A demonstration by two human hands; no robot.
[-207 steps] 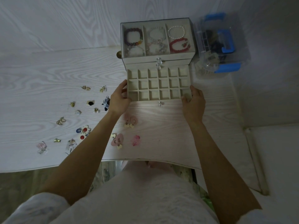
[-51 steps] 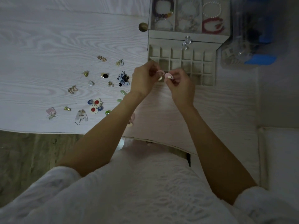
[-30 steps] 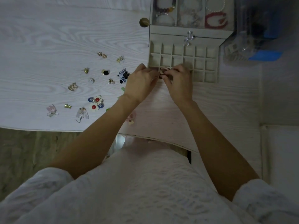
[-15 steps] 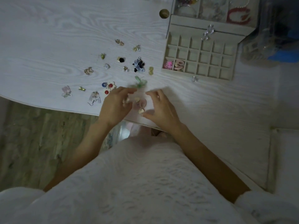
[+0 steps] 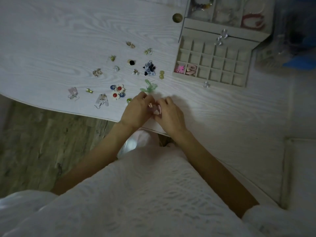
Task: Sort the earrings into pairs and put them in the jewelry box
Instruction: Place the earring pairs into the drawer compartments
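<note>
My left hand [image 5: 136, 111] and my right hand [image 5: 168, 114] meet near the table's front edge, fingers closed around a pair of pale pink earrings [image 5: 154, 109] between them. The jewelry box drawer [image 5: 212, 63] stands pulled out at the upper right, its grid of small compartments mostly bare. A bright pink earring pair [image 5: 179, 68] fills its front-left cell and a pale pink pair [image 5: 191, 70] the cell beside it. Several loose earrings lie to the left, among them green ones [image 5: 148, 87], red-and-blue flowers [image 5: 118, 92] and black-and-white ones [image 5: 149, 68].
The box's top tray [image 5: 227, 11] holds bracelets. A clear container with blue parts [image 5: 295, 53] stands right of the box. A small brass knob [image 5: 177, 17] sits left of it. The table's front edge runs just below my hands, with wood floor beyond.
Two pairs were placed in the drawer's front-left cells. Both hands came back to the front edge and closed on the pale pink earrings lying there.
</note>
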